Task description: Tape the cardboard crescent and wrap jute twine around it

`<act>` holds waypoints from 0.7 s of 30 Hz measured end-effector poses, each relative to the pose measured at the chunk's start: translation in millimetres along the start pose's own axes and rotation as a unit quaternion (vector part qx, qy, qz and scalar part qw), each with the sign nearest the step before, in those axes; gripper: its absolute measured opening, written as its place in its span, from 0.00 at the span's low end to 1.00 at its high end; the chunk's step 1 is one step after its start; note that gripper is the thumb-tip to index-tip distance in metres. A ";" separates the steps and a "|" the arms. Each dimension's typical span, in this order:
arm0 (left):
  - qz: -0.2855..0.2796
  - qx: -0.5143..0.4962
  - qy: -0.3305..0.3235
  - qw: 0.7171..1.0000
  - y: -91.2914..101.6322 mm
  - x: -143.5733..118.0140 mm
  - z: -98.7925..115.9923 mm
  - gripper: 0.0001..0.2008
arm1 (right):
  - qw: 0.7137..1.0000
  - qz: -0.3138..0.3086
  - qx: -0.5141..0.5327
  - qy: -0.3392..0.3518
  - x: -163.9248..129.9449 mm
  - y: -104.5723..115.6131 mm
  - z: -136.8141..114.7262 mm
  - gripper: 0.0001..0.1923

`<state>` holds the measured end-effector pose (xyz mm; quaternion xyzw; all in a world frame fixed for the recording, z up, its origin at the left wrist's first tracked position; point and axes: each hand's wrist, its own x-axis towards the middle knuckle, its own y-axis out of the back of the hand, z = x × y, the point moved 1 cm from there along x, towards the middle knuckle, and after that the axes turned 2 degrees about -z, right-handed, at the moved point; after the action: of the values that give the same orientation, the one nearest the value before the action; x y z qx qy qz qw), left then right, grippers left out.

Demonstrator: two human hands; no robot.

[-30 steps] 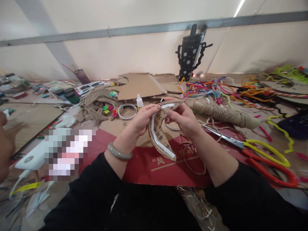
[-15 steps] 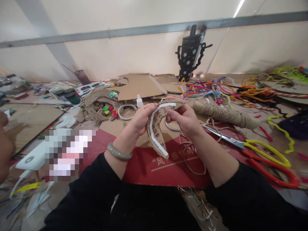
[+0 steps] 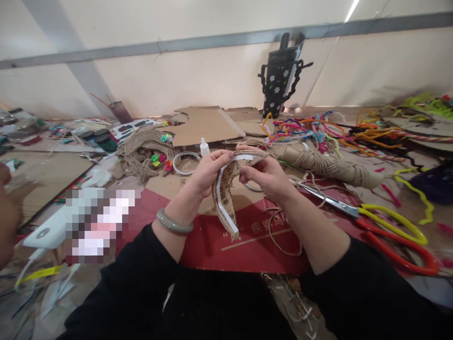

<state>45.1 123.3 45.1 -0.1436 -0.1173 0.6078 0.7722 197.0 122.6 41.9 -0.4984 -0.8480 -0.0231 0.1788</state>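
- Cardboard crescent (image 3: 225, 198): a curved brown cutout with print on its face and a white tape strip (image 3: 220, 191) along its inner edge. I hold it up above the desk (image 3: 49, 172), dead centre of my view. Over the last second its lower tip has swung from about 5 o'clock toward 6 o'clock, so the piece now hangs nearly straight down and shows more of its edge to me.
- My left hand (image 3: 209, 173): clenched on the top of the crescent from the 9 o'clock side, thumb lying on the tape; grip unchanged.
- My right hand (image 3: 268, 175): pinching the top arch from 3 o'clock, fingertips on the cardboard rim. It has drifted slightly up and inward as the piece turned.
- Reading of the change: I judge that I am rotating the piece in my fingers to work along the taped edge, not setting it down.
- Scissors (image 3: 368, 217): yellow and red handles, lying on the desk at 3 o'clock, untouched.
- Twine roll (image 3: 327, 166): at 2 o'clock, just behind my right hand.
- Small glue bottle (image 3: 204, 147): at 12 o'clock, beyond my left hand.
- Pipe cleaners (image 3: 311, 128): coloured heap, 1 o'clock, well apart.
- Another person's hand (image 3: 7, 222): at the 9 o'clock frame edge, well apart from mine.
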 end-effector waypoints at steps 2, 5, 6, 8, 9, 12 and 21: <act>0.008 0.007 -0.004 1.000 -0.2 -0.5 1.2 0.16 | 1.000 0.000 0.002 -0.005 0.0 -0.3 0.0 0.27; 0.015 0.017 -0.009 1.000 -0.1 -0.8 2.0 0.14 | 1.000 -0.002 0.001 -0.005 -0.1 -0.4 -0.4 0.27; 0.015 0.017 -0.010 1.000 0.1 -0.8 1.9 0.13 | 1.000 -0.003 0.000 -0.004 0.0 -0.3 -0.4 0.27; 0.011 0.014 -0.010 1.000 0.2 -0.7 1.1 0.14 | 1.000 -0.004 -0.005 -0.004 0.1 0.0 0.0 0.27; 0.007 0.012 -0.008 1.000 0.1 -0.7 0.7 0.15 | 1.000 -0.005 -0.008 -0.007 0.3 0.2 0.5 0.27; 0.001 0.012 0.003 1.000 -0.5 -0.9 -0.3 0.17 | 0.999 -0.018 -0.023 -0.024 0.8 0.5 1.8 0.27; 0.012 0.016 -0.001 1.000 -2.4 -1.2 2.1 0.18 | 0.998 -0.028 -0.045 -0.047 -0.4 0.0 0.5 0.28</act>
<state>46.2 121.8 47.9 -0.1325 -0.1064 0.6191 0.7667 197.1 122.4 41.4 -0.4823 -0.8672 -0.0426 0.1161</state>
